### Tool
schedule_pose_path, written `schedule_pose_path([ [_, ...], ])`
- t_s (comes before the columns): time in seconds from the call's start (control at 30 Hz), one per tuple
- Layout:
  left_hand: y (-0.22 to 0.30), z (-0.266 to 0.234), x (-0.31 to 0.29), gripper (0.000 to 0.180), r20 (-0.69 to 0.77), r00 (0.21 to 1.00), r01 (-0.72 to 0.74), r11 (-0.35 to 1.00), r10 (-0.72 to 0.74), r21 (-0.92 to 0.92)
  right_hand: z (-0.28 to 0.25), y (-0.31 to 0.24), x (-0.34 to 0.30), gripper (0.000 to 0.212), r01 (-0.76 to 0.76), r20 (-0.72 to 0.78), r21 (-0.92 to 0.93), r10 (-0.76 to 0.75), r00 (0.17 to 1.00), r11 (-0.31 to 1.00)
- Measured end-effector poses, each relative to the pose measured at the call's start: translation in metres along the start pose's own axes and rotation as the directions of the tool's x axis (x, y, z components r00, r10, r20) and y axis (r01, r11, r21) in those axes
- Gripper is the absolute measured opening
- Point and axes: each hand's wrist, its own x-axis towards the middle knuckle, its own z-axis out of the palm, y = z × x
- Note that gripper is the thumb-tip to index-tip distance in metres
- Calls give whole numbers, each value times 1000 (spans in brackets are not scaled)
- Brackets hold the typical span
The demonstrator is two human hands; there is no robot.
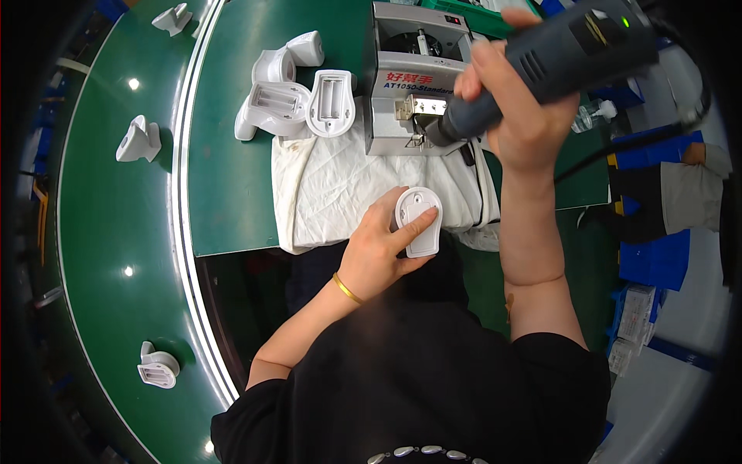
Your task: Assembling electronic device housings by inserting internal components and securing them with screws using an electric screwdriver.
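Observation:
My left hand [372, 249] is closed round a white plastic housing [421, 241], its flat base with a screw hole facing up and the thumb lying across it. The housing is held above the front edge of the white cloth. Raised on the right, my right hand [529, 124] grips a dark electric screwdriver [545, 62] with a small green light. Its nose points down left at the front outlet of a grey screw feeder [386, 116]. Whether the tip carries a screw cannot be seen.
Several white housings [332, 108] with battery compartments stand left of the feeder. A white cloth [332, 182] covers the green table's front. More housings [139, 139] sit on the green conveyor [108, 255] at left. A clear bottle [591, 116] and blue bins [657, 259] are on the right.

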Motion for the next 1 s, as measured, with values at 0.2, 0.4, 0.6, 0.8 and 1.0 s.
schedule_pose_path([
  [0.2,-3,2,0,68,-10,1000,28,1000,-28,1,10,-35,-47,48,-147,-17,-128,147,989,981],
  [0.4,-3,1,5,71,-10,999,41,999,-41,-7,4,-37,-51,46,-55,84,-327,87,993,943],
  [0.6,-3,1,4,72,-7,999,36,999,-36,-15,9,-28,-56,37,-45,-29,-203,39,999,978],
  [0.8,-6,3,-10,70,-26,1000,-15,1000,15,-20,19,-33,-72,36,16,71,-261,2,998,965],
  [1.0,-11,3,-12,70,-45,997,-70,998,69,-4,28,-31,-80,37,33,58,-229,-20,998,973],
])
